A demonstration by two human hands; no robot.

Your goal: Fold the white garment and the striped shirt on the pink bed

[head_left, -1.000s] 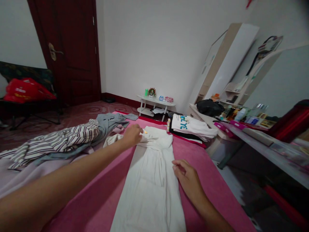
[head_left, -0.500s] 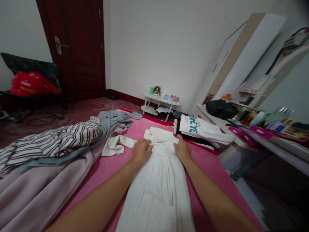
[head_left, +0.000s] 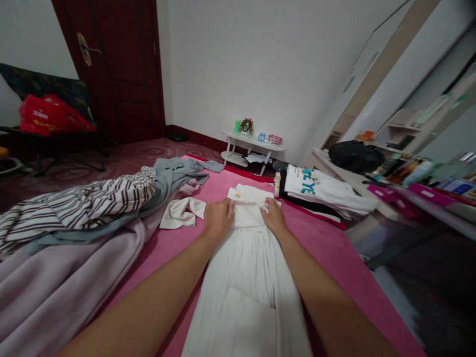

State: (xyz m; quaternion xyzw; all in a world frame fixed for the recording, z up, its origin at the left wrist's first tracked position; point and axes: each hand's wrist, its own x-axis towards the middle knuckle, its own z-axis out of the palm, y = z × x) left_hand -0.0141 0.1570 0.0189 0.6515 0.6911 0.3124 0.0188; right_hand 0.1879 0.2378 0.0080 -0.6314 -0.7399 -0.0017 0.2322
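Gripping both sides of the white garment (head_left: 249, 277) near its upper end, the left hand (head_left: 219, 215) and the right hand (head_left: 274, 214) have their fingers curled closed on the cloth. It lies lengthwise along the middle of the bed (head_left: 330, 258), its top toward the far edge and its lower part running out of view at the near side.

The fabric looks light, soft and limp (creasing seems likelier than slipping), so paired holds at the side edges should suit it best. One sleeve (head_left: 182, 213) trails loosely toward the left and could lag or twist.

Along the left edge, the rumpled striped clothing (head_left: 82, 208) and lilac cloth (head_left: 85, 282) narrow the room. Toward the right edge a broader strip of pink shows, with the folded stack (head_left: 320, 186) at the far right corner.
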